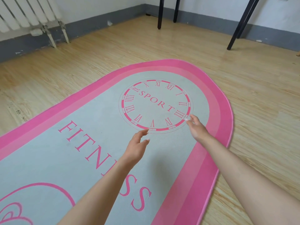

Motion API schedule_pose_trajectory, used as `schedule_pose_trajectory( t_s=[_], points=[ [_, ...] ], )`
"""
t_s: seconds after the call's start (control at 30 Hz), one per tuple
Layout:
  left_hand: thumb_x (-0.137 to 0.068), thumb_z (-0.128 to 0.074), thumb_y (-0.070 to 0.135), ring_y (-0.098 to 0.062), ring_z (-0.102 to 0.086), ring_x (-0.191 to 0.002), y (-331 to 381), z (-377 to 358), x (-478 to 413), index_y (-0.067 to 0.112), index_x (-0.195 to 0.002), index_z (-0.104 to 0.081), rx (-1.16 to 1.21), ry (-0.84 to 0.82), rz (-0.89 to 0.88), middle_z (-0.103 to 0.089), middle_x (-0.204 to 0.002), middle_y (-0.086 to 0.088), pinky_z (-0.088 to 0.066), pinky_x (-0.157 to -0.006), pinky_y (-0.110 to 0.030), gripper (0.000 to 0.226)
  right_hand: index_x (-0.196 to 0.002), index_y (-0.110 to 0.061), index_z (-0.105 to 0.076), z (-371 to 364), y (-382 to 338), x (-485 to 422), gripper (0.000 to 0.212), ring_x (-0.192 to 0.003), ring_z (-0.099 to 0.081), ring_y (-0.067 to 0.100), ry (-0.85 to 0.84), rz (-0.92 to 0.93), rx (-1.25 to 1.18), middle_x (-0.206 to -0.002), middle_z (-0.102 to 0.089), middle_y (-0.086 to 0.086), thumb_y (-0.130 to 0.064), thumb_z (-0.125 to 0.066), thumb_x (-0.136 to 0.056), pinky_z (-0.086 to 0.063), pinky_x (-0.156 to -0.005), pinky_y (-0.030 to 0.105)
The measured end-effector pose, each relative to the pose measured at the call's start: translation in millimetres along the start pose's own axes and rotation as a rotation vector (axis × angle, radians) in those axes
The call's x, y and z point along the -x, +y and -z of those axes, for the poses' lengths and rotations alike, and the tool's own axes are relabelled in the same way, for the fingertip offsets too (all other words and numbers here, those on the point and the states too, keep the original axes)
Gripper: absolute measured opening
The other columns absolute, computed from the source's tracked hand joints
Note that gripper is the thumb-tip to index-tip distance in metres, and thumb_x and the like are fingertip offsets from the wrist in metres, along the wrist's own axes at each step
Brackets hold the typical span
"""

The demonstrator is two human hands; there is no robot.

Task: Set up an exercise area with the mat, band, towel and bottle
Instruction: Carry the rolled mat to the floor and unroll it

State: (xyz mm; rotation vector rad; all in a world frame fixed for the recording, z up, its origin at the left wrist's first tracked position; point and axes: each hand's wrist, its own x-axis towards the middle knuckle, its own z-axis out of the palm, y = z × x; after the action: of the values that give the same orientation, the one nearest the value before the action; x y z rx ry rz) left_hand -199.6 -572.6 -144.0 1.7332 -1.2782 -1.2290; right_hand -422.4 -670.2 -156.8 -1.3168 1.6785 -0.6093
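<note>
Light wood-plank floor [81,70]; pink-bordered grey mat [97,127] lies flat on it, black furniture legs [159,13] standing beyond.

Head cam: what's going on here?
A person reaches both hands out over a pink-bordered fitness mat lying flat on the wooden floor. The left hand and right hand are open, hold nothing, and sit near the lower edge of the mat's clock print. No band, towel or bottle is in view.
</note>
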Motion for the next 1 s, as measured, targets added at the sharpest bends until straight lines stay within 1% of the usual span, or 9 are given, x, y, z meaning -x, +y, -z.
schedule_pose_trajectory(
  t_s=[0.1,0.2,0.4,0.53,0.63,0.7,0.77,0.9,1.0],
  points=[
    [-0.097,-0.043,0.013,-0.010,-0.039,-0.127,-6,6,8,0.021,-0.138,-0.043,-0.010,-0.001,0.007,-0.046,-0.139,0.003,-0.030,-0.107,-0.029,0.041,-0.149,-0.021,-0.025,-16,-2,10,0.052,-0.143,-0.028,0.020,-0.091,0.002,0.034,-0.155,-0.031,0.003,-0.036,-0.038,-0.101,-0.022,-0.111,0.032],
    [-0.097,-0.043,0.014,-0.006,-0.039,-0.120,-11,12,16,0.023,-0.137,-0.043,0.000,0.014,0.018,-0.048,-0.138,0.004,-0.031,-0.101,-0.025,0.041,-0.150,-0.023,-0.025,-25,-2,20,0.053,-0.143,-0.028,0.020,-0.139,0.004,0.060,-0.155,-0.030,0.003,-0.038,-0.037,-0.101,-0.022,-0.111,0.031],
    [-0.097,-0.042,0.014,-0.007,-0.041,-0.122,-10,29,35,0.025,-0.135,-0.045,0.074,0.067,0.023,-0.050,-0.134,0.006,-0.032,-0.095,-0.024,0.039,-0.149,-0.023,-0.026,-31,-21,32,0.051,-0.140,-0.031,0.018,-0.190,0.027,0.078,-0.153,-0.034,0.001,-0.035,-0.039,-0.101,-0.025,-0.108,0.029],
    [-0.097,-0.042,0.012,-0.010,-0.048,-0.120,-13,47,60,0.025,-0.130,-0.050,0.193,0.144,0.040,-0.054,-0.128,0.006,-0.036,-0.090,-0.023,0.036,-0.147,-0.024,-0.029,-45,-36,55,0.051,-0.137,-0.036,0.018,-0.242,0.041,0.075,-0.151,-0.036,0.000,-0.033,-0.044,-0.099,-0.032,-0.111,0.037],
    [-0.097,-0.044,0.011,-0.010,-0.053,-0.113,-22,62,87,0.023,-0.125,-0.053,0.259,0.189,0.056,-0.058,-0.120,0.005,-0.044,-0.081,-0.019,0.032,-0.145,-0.025,-0.034,-59,-46,79,0.050,-0.133,-0.039,0.017,-0.289,0.060,0.099,-0.147,-0.040,-0.001,-0.030,-0.049,-0.097,-0.035,-0.110,0.042],
    [-0.096,-0.046,0.010,-0.012,-0.056,-0.112,-32,76,104,0.023,-0.121,-0.056,0.306,0.245,0.082,-0.062,-0.115,0.006,-0.047,-0.087,-0.023,0.030,-0.143,-0.027,-0.036,-68,-53,95,0.050,-0.129,-0.042,0.015,-0.328,0.078,0.110,-0.143,-0.042,-0.004,-0.028,-0.052,-0.095,-0.038,-0.109,0.043],
    [-0.095,-0.048,0.009,-0.012,-0.058,-0.111,-41,87,124,0.023,-0.116,-0.058,0.348,0.306,0.109,-0.064,-0.112,0.005,-0.047,-0.092,-0.028,0.028,-0.141,-0.030,-0.037,-73,-60,112,0.050,-0.124,-0.046,0.014,-0.366,0.091,0.113,-0.139,-0.045,-0.007,-0.027,-0.054,-0.094,-0.041,-0.106,0.042],
    [-0.094,-0.047,0.005,-0.012,-0.059,-0.107,-59,109,178,0.018,-0.112,-0.061,0.435,0.403,0.099,-0.066,-0.108,0.002,-0.047,-0.086,-0.023,0.026,-0.134,-0.029,-0.045,-82,-83,147,0.042,-0.116,-0.054,0.014,-0.434,0.167,0.129,-0.132,-0.050,-0.005,-0.022,-0.055,-0.094,-0.048,-0.093,0.034],
    [-0.095,-0.044,0.004,-0.013,-0.059,-0.107,-67,124,213,0.018,-0.108,-0.062,0.469,0.464,0.099,-0.067,-0.107,0.002,-0.046,-0.085,-0.022,0.027,-0.130,-0.025,-0.049,-94,-101,177,0.037,-0.107,-0.061,0.013,-0.467,0.200,0.123,-0.128,-0.054,0.000,-0.018,-0.054,-0.094,-0.049,-0.090,0.034]
  ],
)
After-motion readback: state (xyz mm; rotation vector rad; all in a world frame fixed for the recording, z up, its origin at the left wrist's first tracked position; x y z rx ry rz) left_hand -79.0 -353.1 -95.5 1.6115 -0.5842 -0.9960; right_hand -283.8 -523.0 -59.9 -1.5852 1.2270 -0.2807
